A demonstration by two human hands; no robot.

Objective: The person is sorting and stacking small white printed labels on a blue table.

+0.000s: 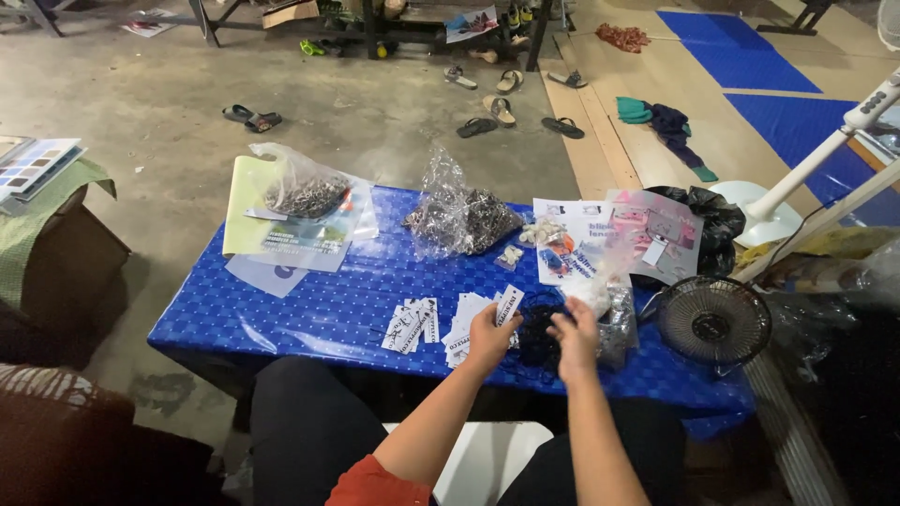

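Clear bags point(461, 217) hold dark bits (unclear); left hand point(490, 335) pinches tag point(508, 303).

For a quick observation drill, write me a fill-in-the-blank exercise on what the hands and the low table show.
1. The left hand holds up a small white ____ between its fingers.
2. The right hand reaches into a tangle of ____ cords.
3. The table wears a checked cloth coloured ____.
4. At the table's right end lies a small round ____ with a dark wire guard.

Missing words: tag; black; blue; fan
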